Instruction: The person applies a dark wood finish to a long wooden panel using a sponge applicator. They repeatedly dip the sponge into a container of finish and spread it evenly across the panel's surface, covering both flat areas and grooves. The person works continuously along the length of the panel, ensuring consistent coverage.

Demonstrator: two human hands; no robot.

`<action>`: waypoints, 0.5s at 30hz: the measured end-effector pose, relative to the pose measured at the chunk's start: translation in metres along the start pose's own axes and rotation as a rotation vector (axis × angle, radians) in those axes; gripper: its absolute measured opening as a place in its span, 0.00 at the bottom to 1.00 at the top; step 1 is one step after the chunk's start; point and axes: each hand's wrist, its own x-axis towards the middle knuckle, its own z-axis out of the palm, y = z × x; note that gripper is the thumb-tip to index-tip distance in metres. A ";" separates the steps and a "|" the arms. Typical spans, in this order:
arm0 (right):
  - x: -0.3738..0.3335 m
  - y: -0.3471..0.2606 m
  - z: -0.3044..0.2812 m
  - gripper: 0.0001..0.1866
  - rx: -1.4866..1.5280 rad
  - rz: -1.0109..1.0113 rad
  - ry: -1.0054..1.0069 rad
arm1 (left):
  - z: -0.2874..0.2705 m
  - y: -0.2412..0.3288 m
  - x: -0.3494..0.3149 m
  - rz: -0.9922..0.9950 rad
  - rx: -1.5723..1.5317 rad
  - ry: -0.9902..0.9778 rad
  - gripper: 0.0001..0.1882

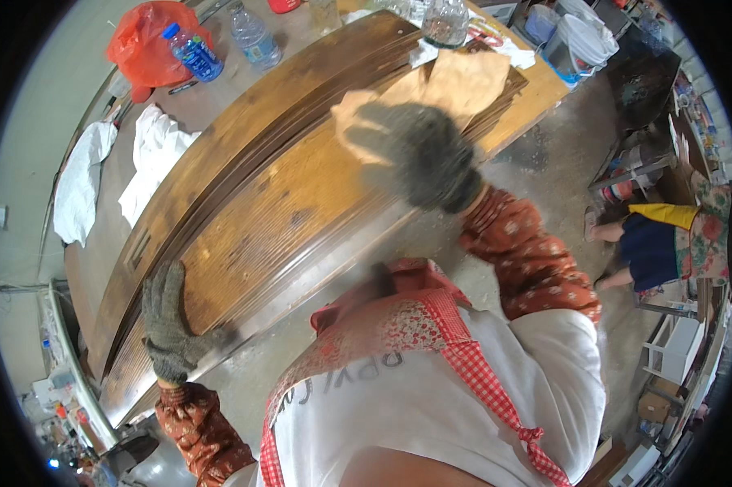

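A long varnished wooden panel (260, 215) with an arched, moulded edge lies across the table in front of me. My left hand (171, 321), in a dark grey knit glove, rests on its left end with the fingers stretched out. Towards the right end, my right hand (418, 150), in a matching glove, is over a crumpled tan sheet (471, 79) that looks like paper or cloth. The right fingers are spread, though motion blurs them, and whether they press on the sheet I cannot make out. Part of the sheet is hidden under that glove.
Along the table's far side are a red plastic bag (151, 49), a blue-labelled bottle (194, 53), a clear water bottle (254, 36), a glass jar (445, 23) and white cloths (153, 158). A bucket (573, 49) stands beyond the right corner. Another person (666, 243) is at the right.
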 end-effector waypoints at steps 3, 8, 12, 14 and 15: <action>-0.008 0.041 -0.025 0.18 -0.386 -0.019 -0.076 | 0.003 -0.001 -0.004 -0.004 -0.020 0.019 0.58; -0.053 0.079 -0.018 0.17 -0.447 0.255 0.102 | 0.000 0.005 0.001 0.021 -0.032 0.058 0.57; -0.010 -0.055 0.035 0.22 0.270 0.176 0.078 | -0.002 0.009 0.003 0.033 -0.069 0.061 0.57; 0.002 -0.121 0.066 0.27 0.394 0.077 0.007 | 0.000 0.008 0.003 0.064 -0.066 0.090 0.56; 0.008 -0.146 0.081 0.27 0.142 -0.024 0.068 | 0.000 0.008 0.002 0.065 -0.070 0.083 0.56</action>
